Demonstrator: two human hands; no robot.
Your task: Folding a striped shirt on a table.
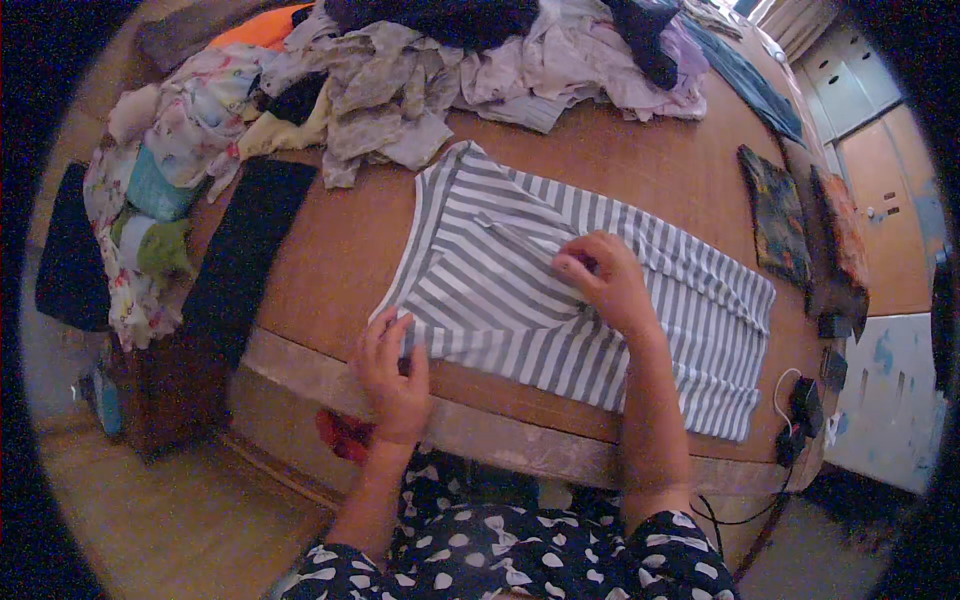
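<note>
Brown flat surface [320,260], edged with a pale patterned border [300,372], carries soft, crumpled clothes [390,95] along its far side; across its middle lies a grey-and-white striped garment [490,285], thin cloth, rippled toward the right; the left hand [393,385], fingers bent and parted, touches its near left corner; the right hand [612,288] curls its fingers toward the thumb over the stripes, whether pinching cloth I cannot tell.

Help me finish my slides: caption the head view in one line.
Left hand at one corner, right hand over the middle of a gray-and-white striped garment, clothes heaped beyond.
</note>
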